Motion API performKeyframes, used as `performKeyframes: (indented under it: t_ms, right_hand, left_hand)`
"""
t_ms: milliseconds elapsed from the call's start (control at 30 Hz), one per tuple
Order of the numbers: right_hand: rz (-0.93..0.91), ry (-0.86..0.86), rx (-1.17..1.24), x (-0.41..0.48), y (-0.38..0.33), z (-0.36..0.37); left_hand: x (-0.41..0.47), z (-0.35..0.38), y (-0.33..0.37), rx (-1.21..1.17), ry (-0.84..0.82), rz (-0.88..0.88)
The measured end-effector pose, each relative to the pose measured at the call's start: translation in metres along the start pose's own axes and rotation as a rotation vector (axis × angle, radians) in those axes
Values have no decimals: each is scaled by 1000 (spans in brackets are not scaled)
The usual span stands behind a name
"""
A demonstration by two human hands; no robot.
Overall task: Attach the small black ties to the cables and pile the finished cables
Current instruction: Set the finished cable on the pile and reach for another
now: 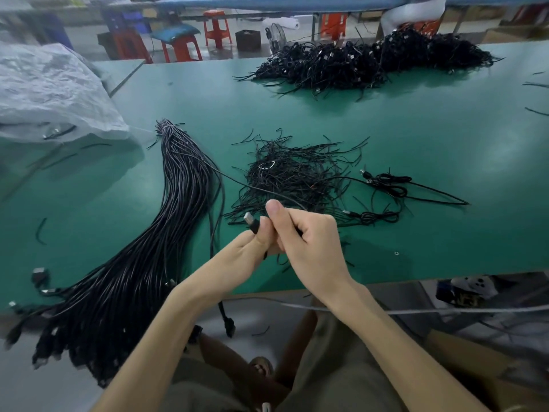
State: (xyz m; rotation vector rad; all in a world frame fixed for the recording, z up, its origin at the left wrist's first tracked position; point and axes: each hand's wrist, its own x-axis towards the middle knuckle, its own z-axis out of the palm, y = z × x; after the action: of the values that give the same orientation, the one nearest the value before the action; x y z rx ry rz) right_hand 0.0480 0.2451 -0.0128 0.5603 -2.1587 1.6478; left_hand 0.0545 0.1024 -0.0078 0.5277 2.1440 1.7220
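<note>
1. Fingers (263,233) of the left hand (252,249) are curled tight round a black cable (255,227) just under its silver plug, which sticks up from the grip, in front of the heap of ties (297,176).
2. Touching them, the right hand (312,245) is closed on the same cable, thumb raised straight. Whether it also holds a tie cannot be told.
3. Left of the heap lies a thick bundle of cables (178,209), bound at its far end and hanging over the near edge of the green table (445,129).
4. From the bundle, one thin strand crosses over the heap towards the hands.
5. Just right of the heap lie two coiled cables (386,182).
6. Well beyond the heap, to the right, sits the big pile of finished cables (371,60).
</note>
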Motion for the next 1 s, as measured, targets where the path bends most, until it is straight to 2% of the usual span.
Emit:
performKeyframes:
  t_ms: [167, 267, 333, 467, 567, 633, 700, 800, 867, 900, 933, 1000]
  right_hand:
    - [8, 23, 10, -5, 4, 9]
    - [26, 21, -2, -9, 8, 12]
    - [48, 5, 23, -13, 11, 16]
    - [160, -26, 102, -23, 21, 29]
    - [240, -14, 132, -21, 26, 29]
    - [279, 14, 116, -15, 31, 24]
    - [295, 48, 86, -7, 34, 17]
    - [198, 36, 3, 7, 33, 7]
    - [115, 38, -78, 14, 28, 5]
    - [81, 42, -103, 16, 24, 5]
    - [60, 43, -113, 16, 20, 6]
    - [58, 36, -82, 13, 12, 8]
  left_hand:
    - [5, -2, -13, -187, 78, -44]
    - [6, -1, -14, -247, 191, 21]
    - [8, -4, -14, -428, 260, 94]
    - [7, -13, 2, -868, 216, 233]
    - [-3, -22, 17, -1016, 73, 290]
    - [-12, -27, 25, -848, -50, 298]
    - [-21, -29, 28, -400, -150, 241]
    - [-24, -19, 20, 261, -350, 18]
    - [-16, -11, 9, 530, -294, -101]
    - [-13, -7, 5, 583, -218, -123]
    - [-11, -6, 1, 538, -127, -129]
    - [-7, -8, -3, 246, 35, -56]
